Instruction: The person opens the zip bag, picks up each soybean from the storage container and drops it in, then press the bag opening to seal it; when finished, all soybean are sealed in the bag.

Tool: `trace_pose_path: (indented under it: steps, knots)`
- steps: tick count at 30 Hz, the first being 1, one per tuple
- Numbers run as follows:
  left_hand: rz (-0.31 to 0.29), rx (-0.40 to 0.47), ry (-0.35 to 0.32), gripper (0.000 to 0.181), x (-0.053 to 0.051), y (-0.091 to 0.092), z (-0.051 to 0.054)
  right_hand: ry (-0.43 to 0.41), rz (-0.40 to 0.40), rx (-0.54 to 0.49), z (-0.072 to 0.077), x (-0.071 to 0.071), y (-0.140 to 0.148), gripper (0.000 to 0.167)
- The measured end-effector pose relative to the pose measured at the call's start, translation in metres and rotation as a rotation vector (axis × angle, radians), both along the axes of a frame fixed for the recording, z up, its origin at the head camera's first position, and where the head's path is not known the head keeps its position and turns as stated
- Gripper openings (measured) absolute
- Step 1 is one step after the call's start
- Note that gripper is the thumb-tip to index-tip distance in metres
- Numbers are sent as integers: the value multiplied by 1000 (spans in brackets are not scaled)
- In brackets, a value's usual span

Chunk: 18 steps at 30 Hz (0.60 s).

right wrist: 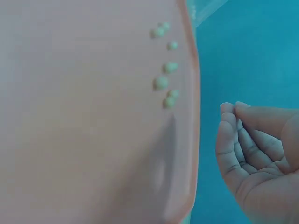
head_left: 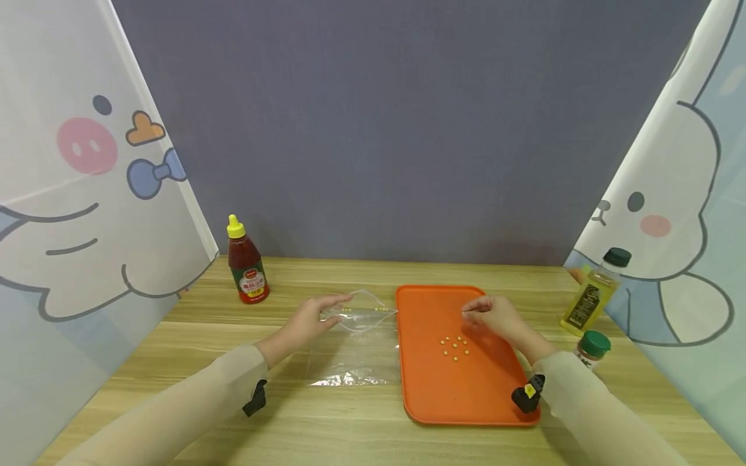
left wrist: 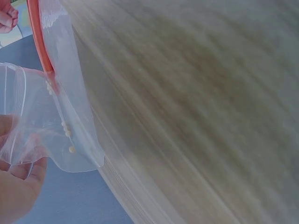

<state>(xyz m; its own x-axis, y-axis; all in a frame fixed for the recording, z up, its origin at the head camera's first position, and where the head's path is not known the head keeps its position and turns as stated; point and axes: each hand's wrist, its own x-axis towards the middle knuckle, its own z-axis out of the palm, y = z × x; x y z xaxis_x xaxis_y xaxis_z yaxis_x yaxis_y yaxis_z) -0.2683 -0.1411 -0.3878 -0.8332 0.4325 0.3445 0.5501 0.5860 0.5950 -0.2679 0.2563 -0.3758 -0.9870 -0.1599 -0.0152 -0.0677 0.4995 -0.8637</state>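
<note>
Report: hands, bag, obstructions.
Left hand holds bag open. Right hand above tray, pinched closed. Yellow beads in bag and tray. No obstruction visible between hands.

Cream sleeves (head_left: 198,398), black wrist cameras (head_left: 527,395)

Bag (head_left: 354,357) left of tray (head_left: 460,401), pellets (head_left: 455,345) in both, sauce bottle (head_left: 247,268) farther left

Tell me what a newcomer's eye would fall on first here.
Probably the bright orange rectangular tray, right of centre on the pale wooden table, with small round yellow beads near its middle. Next, left of it, the clear plastic zip bag in the left grip. Further left stands the yellow-capped red bottle.
</note>
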Motion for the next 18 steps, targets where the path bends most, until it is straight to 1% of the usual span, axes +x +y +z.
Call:
trace_pose_path:
  steps: [3,6,13,18]
  knots:
    - [2,-5,1,51,0,0,0,0,7,-36,5,-1,-4,32]
    - [6,-3,-14,51,1,0,1,10,8,-63,8,-2,-10,35]
    - [4,1,-25,51,1,1,1,14,-22,-104,16,-2,-27,27]
    - [12,-4,-35,51,0,2,3,19,1,-148,21,-3,-39,27]
